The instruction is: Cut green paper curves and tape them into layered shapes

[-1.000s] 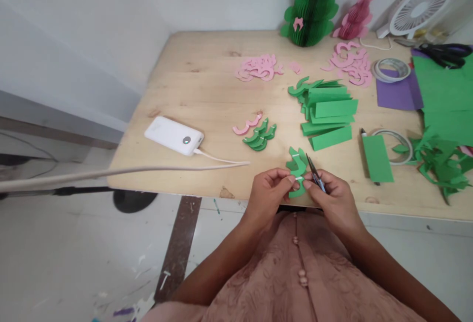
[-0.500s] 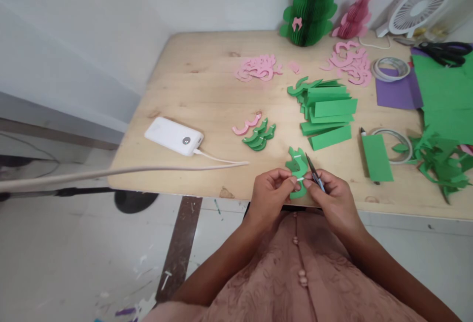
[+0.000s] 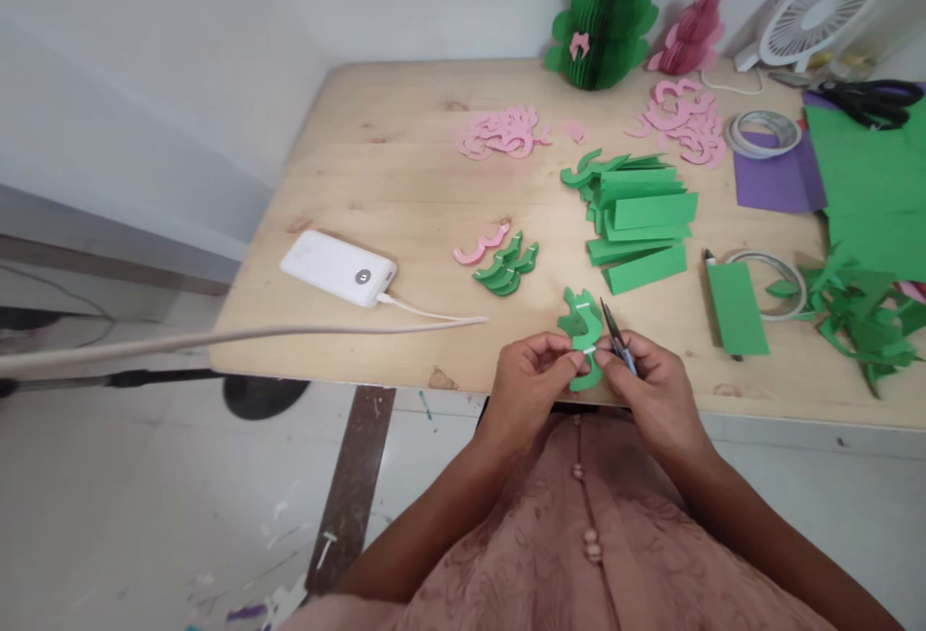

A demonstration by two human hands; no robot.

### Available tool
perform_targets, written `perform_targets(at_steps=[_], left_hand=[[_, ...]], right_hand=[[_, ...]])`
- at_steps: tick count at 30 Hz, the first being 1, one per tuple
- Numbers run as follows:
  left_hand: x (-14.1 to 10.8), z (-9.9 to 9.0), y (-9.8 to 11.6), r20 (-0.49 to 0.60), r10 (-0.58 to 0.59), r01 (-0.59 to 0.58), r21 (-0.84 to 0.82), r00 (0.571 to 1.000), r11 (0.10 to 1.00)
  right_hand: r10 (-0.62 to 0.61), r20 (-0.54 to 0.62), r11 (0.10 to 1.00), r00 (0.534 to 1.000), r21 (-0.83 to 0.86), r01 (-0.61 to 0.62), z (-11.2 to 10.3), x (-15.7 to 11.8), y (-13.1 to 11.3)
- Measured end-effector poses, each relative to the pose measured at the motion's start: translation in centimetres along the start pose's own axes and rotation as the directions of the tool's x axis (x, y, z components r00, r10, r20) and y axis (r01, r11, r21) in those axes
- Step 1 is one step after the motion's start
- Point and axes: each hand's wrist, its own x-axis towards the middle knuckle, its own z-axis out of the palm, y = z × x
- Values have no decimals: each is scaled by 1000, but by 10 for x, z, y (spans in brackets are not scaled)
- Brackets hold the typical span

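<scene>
Near the table's front edge, my left hand (image 3: 531,375) pinches a curvy green paper cutout (image 3: 583,322) that carries small white strips. My right hand (image 3: 647,375) is closed around a small pair of scissors (image 3: 616,334), its blades pointing up and away from me; its thumb and finger also touch the cutout's right side. Just beyond to the left lie stacked green cutouts (image 3: 506,269) with white strips and a pink wavy strip (image 3: 481,245). Folded green paper pieces (image 3: 655,211) are piled behind the hands.
A white power bank (image 3: 337,266) with a cable sits left. Pink cutouts (image 3: 506,134), a green paper figure (image 3: 608,23), a pink one (image 3: 694,33) and a white fan (image 3: 825,9) are at the back. Tape rolls (image 3: 765,134), black scissors (image 3: 868,102) and green scraps (image 3: 868,322) lie right.
Both hands keep nearly the same position and hold. The lower part of the green cutout has shifted very slightly to the right.
</scene>
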Motion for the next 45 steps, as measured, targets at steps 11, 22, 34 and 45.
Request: perform_targets(at_steps=[11, 22, 34, 45], left_hand=[[1, 0, 1, 9, 24, -24, 8, 1000, 1000], [3, 0, -1, -25, 57, -57, 15, 998, 998], [3, -1, -7, -46, 244, -233, 179, 969, 956], [2, -3, -17, -65, 381, -342, 323, 922, 882]], right_hand=[[-10, 2, 1000, 1000, 9, 10, 1, 0, 0], [-90, -96, 990, 991, -119, 79, -2, -1, -2], [-129, -149, 981, 980, -164, 105, -1, -5, -7], [-64, -166, 997, 984, -43, 58, 7, -2, -4]])
